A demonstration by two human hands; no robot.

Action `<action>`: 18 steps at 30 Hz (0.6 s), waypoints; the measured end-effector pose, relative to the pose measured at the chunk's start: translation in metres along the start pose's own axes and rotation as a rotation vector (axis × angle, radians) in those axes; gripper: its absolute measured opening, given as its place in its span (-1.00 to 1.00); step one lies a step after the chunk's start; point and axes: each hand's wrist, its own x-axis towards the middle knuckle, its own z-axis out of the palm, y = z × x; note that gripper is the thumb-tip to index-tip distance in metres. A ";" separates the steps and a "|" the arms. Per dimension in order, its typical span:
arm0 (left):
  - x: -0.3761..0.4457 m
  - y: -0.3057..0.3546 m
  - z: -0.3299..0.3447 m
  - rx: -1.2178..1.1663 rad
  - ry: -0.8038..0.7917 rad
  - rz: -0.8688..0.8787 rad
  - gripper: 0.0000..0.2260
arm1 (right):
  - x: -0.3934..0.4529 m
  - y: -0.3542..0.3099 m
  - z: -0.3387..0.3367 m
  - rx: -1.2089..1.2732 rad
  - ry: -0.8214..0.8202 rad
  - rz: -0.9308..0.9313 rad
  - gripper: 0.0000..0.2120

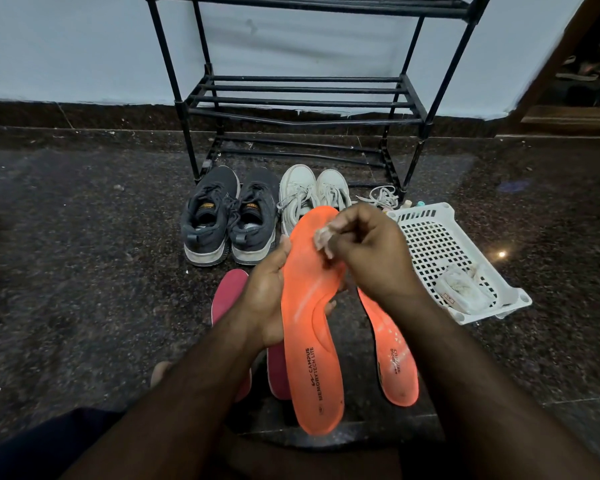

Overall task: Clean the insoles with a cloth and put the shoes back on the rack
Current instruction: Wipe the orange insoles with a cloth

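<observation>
In the head view, an orange Campus insole (312, 317) is gripped along its edge by the left hand (267, 299), while a small white cloth (323, 239) is pinched against its toe end by the right hand (371, 251). Beyond the hands, the grey sneakers (229, 220) and white sneakers (312, 195) are seen on the floor, not yet racked; wiping appears midway.

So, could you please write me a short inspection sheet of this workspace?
Surface: dark speckled stone floor.
Job's things: orange insole held up by left hand; right hand pinches a small cloth against it; second orange insole and pink insoles on the floor; grey shoes, white shoes; black rack, no shoes on it.
Clutter: white basket holding a pale packet.
Grips: both closed on their items.
Cables: nothing seen.
Surroundings: pale wall.
</observation>
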 end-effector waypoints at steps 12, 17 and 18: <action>0.003 0.001 0.001 -0.066 0.035 -0.037 -0.41 | -0.020 0.006 0.027 -0.420 -0.130 -0.312 -0.86; -0.002 0.004 0.003 0.044 0.051 -0.008 -0.44 | -0.006 0.009 0.010 -0.527 0.080 -0.403 -0.86; 0.007 0.001 0.020 0.071 0.057 -0.001 -0.48 | -0.003 0.009 0.004 -0.510 0.123 -0.353 -0.86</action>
